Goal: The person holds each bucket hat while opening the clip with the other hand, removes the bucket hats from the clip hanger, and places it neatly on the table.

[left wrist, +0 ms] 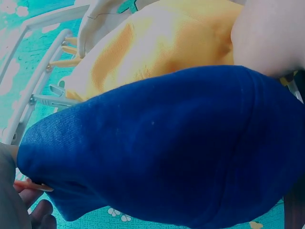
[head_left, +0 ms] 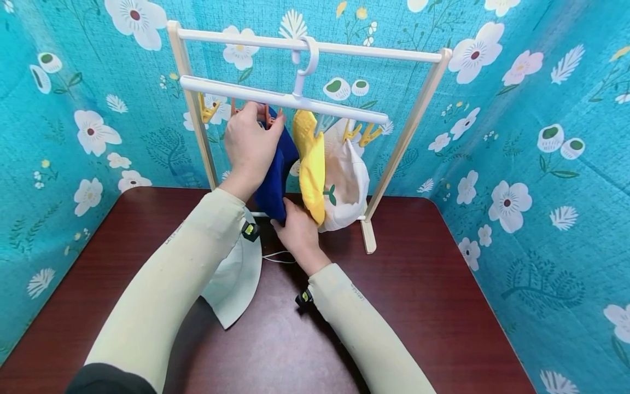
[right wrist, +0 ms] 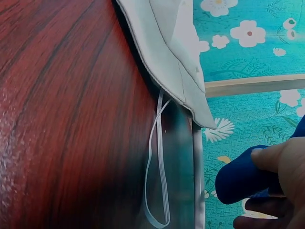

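A dark blue hat [head_left: 276, 178] hangs below the white hanger bar [head_left: 290, 100]. At its upper edge my left hand [head_left: 252, 145] pinches an orange clip [head_left: 270, 117]; the left fingers are partly hidden behind the fabric. My right hand [head_left: 299, 230] grips the hat's lower edge, thumb on the near side of the blue cloth [right wrist: 245, 176]. Beside it hang a yellow hat [head_left: 311, 169] and a white hat [head_left: 346, 186] with a green sprout, held by clips. On the table lies a pale hat [head_left: 236, 282], partly covered by my left forearm.
A wooden rack [head_left: 413, 126] carries the hanger by its hook [head_left: 311, 57]. Yellow clips [head_left: 369, 134] hang at the right end, another yellow clip [head_left: 208, 109] at the left. A white cord loop [right wrist: 159, 167] trails from the pale hat over the dark red table [head_left: 403, 295].
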Demonstrator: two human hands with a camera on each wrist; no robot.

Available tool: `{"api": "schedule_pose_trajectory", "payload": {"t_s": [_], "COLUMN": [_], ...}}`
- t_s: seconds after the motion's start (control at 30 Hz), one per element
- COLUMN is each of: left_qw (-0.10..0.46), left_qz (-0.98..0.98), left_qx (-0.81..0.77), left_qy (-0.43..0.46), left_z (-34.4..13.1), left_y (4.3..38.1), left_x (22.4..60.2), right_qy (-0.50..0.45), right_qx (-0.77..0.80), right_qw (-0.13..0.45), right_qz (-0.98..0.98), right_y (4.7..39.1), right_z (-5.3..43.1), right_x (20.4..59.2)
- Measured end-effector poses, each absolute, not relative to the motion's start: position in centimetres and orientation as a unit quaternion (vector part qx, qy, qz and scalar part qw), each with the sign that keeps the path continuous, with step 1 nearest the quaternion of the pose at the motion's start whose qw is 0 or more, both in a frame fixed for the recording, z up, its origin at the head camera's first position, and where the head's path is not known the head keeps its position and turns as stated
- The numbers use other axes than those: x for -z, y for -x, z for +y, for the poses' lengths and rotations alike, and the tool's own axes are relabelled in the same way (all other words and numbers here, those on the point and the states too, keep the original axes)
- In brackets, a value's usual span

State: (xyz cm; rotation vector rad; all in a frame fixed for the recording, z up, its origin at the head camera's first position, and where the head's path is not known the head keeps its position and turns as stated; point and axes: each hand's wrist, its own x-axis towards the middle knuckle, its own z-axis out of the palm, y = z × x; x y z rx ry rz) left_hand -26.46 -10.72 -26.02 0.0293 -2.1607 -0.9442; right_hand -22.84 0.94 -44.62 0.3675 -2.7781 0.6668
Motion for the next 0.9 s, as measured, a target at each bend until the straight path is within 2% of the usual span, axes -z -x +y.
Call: {"api": "schedule_pose_trajectory", "payload": {"t_s": [0.43,0.9], "left_qw": [0.391,0.404], "left_qz": [-0.839,-0.831], "left_qx": [0.379,0.381], "left_qy": [-0.005,-0.012], "left_z": [-10.4,-10.5], "left_y": [26.6,26.7], "left_x": [26.3,26.1], "right_qy": [-0.140,-0.160], "right_qx": [-0.231,-0.210], "right_qw": [0.152,0.207], "right_qz": [-0.951,-0.942], "right_y": [22.4,21.5], "right_z": [1.4,1.6], "right_x": [45.2,45.0]}}
